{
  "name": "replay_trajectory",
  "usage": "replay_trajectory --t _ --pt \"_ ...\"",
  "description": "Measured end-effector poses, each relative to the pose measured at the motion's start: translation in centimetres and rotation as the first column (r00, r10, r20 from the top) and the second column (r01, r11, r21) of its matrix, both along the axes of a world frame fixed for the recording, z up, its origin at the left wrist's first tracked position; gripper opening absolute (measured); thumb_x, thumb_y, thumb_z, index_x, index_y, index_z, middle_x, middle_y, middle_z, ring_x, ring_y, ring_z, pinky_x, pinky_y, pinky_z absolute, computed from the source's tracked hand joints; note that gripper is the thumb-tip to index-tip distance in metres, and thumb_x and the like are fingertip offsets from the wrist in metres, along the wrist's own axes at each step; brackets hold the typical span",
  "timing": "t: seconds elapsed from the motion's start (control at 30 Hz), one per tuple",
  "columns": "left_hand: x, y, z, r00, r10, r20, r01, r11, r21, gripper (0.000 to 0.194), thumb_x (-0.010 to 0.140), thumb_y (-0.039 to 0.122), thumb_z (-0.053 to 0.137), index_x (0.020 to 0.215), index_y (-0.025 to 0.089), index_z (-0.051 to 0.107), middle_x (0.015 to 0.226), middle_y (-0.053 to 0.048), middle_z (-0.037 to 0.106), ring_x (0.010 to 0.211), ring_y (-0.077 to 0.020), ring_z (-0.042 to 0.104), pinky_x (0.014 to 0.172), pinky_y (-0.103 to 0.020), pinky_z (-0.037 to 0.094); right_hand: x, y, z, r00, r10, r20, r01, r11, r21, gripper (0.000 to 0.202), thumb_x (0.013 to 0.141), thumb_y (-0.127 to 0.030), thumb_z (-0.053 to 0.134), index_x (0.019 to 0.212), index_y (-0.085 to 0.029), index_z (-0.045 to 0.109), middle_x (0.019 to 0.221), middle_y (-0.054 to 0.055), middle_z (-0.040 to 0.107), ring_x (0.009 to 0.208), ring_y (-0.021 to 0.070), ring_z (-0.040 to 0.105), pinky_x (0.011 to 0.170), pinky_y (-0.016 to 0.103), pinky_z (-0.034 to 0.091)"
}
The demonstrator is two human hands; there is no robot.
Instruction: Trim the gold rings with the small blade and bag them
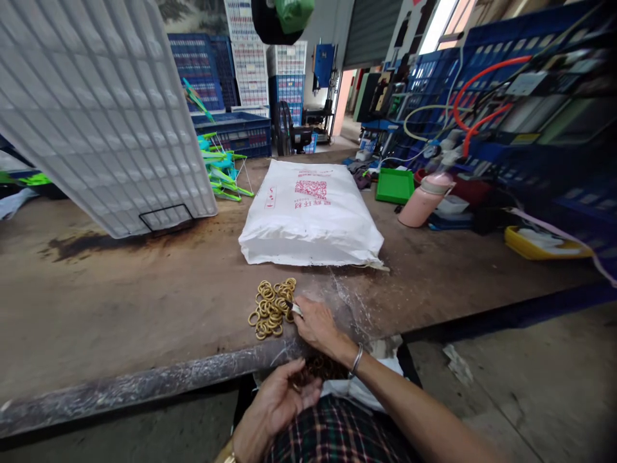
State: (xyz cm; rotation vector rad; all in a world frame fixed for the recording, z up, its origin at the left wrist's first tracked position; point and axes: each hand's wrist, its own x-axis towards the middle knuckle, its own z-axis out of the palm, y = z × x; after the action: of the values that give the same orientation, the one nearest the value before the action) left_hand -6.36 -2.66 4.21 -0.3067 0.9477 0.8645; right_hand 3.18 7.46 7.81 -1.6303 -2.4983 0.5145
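A loose heap of brass-coloured metal rings (272, 308) lies near the table's front edge. My right hand (318, 325) reaches over the edge with curled fingers at the right side of this heap. A small white piece with a black tip (294, 308) shows at its fingertips; whether it is held or worn on a finger is unclear. Lower down, over my lap, my left hand (282, 395) is palm up with fingers apart and slightly bent. Beside it, darker rings (325, 368) sit in an open white bag (357, 389), partly hidden by my right forearm.
A filled white sack (308, 218) with red print lies behind the rings. At left leans a grey ribbed plastic crate (106, 122), with bright green plastic parts (222, 170) beyond it. To the right are a green tray (395, 185), a pink bottle (424, 202) and a yellow dish (544, 247).
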Motion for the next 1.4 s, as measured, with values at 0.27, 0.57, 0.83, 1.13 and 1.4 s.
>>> replay_trajectory --t 0.27,0.57,0.83,1.13,1.4 --pt "0.4 -0.1 -0.8 0.997 0.027 -0.070 -0.026 0.999 0.018 0.019 0.072 0.012 0.062 0.087 0.010 0.052 0.071 -0.013 0.067 0.063 -0.0241 0.067 0.062 -0.032 0.052 2.4 2.0 -0.6 0.985 -0.095 -0.146 0.100 0.995 0.028 0.016 0.084 -0.019 0.042 0.093 -0.018 0.055 0.079 0.005 0.065 0.067 0.0150 0.057 0.059 0.023 0.030" --pt "0.2 -0.6 -0.9 0.993 -0.020 -0.118 0.032 0.995 0.098 0.011 0.074 0.018 0.063 0.069 0.010 0.057 0.062 -0.013 0.066 0.064 -0.0232 0.067 0.059 -0.030 0.049 -0.3 6.0 -0.2 0.964 -0.011 -0.266 0.028 0.998 0.062 0.026 0.086 -0.028 0.044 0.109 -0.018 0.053 0.092 0.006 0.065 0.080 0.0154 0.058 0.067 0.022 0.035" --pt "-0.3 -1.3 -0.9 0.992 -0.047 -0.117 0.075 0.967 0.245 0.017 0.072 0.023 0.067 0.068 0.007 0.066 0.070 -0.011 0.069 0.067 -0.0196 0.066 0.061 -0.027 0.048 -1.1 6.8 -0.6 0.998 0.000 -0.063 0.005 0.997 0.075 0.022 0.087 -0.033 0.044 0.099 -0.019 0.056 0.089 0.007 0.066 0.078 0.0169 0.060 0.061 0.024 0.030" --pt "0.1 -1.7 1.5 0.953 -0.119 -0.278 0.239 0.861 0.449 0.026 0.067 0.035 0.070 0.064 0.010 0.064 0.072 -0.008 0.066 0.064 -0.0150 0.061 0.060 -0.023 0.043 1.8 6.0 -1.4 0.948 -0.076 -0.309 0.098 0.994 0.056 0.012 0.083 -0.023 0.046 0.082 -0.016 0.056 0.071 0.002 0.060 0.064 0.0122 0.051 0.058 0.021 0.027" --pt "0.3 -0.2 5.1 0.760 -0.016 -0.650 0.442 0.745 0.499 0.030 0.072 0.043 0.062 0.066 0.013 0.061 0.061 -0.003 0.061 0.053 -0.0112 0.052 0.052 -0.022 0.040 3.9 4.7 -2.0 0.825 -0.099 -0.556 0.113 0.994 -0.009 0.008 0.076 -0.019 0.049 0.073 -0.016 0.055 0.065 -0.001 0.055 0.061 0.0114 0.048 0.058 0.020 0.033"
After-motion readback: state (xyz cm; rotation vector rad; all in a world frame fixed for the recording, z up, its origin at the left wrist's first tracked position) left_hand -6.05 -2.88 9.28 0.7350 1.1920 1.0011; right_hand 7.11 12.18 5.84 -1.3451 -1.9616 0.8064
